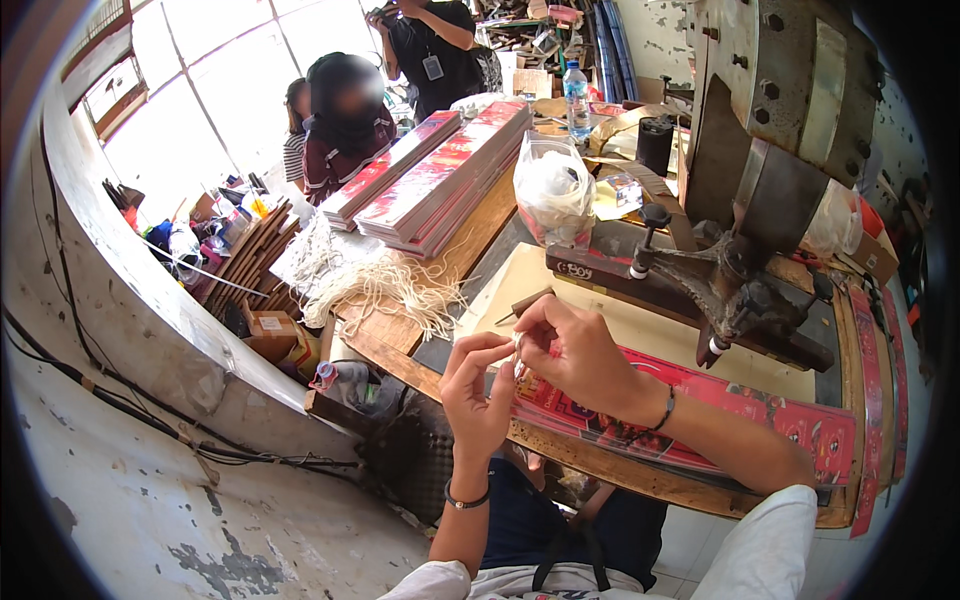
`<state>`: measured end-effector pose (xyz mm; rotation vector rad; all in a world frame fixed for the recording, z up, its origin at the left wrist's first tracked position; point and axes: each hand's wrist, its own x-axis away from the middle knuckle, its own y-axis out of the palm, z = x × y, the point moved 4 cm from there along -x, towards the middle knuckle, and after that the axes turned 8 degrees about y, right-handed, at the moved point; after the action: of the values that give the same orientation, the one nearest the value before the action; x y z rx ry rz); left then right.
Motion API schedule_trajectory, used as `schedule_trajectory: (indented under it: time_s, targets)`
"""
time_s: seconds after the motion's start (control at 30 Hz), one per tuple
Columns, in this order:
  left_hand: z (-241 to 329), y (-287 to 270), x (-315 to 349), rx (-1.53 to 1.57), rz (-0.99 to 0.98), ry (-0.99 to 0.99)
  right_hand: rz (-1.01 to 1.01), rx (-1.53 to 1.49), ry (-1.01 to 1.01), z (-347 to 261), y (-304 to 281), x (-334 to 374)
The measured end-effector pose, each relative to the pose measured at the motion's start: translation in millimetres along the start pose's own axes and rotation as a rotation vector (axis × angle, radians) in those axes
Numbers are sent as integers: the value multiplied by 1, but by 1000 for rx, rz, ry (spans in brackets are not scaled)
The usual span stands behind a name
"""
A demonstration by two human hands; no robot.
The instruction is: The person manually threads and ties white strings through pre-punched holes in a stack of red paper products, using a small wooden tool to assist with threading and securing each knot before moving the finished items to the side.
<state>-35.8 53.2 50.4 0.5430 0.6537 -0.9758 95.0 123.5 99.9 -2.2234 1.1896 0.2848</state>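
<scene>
My left hand (476, 390) and my right hand (578, 350) meet over the near edge of the table. Thumbs and fingers of both are pinched on a thin whitish cord (517, 342), mostly hidden by the fingertips. Beneath them lies a long red printed strip (690, 405), its left end close under the fingers. Just beyond my fingertips an awl-like tool (531, 300) with a wooden handle rests on a cream board (520, 275). A loose heap of off-white cords (390, 295) spreads over the table to the left.
Stacks of red printed strips (450, 180) stand at the back left. A heavy metal press (725, 250) takes up the right side. Behind the board are a filled plastic bag (553, 190), a water bottle (576, 100) and a black cylinder (654, 145). People are beyond the table.
</scene>
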Motion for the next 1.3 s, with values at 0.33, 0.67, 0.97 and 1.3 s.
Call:
schedule_trajectory:
  time_s: [0.33,0.67,0.97,1.3]
  targets:
    - [-4,-8,-6,39,-77,9,3,80,-75,5,3,4]
    - [-12,-11,-7,307,60,-143,44,-99,-112,5,7,6]
    - [-13,-15,-21,183,-176,-123,40,-46,-152,10,6,3]
    - [-15,-17,-21,44,-168,-210,17,-68,-115,13,7,4]
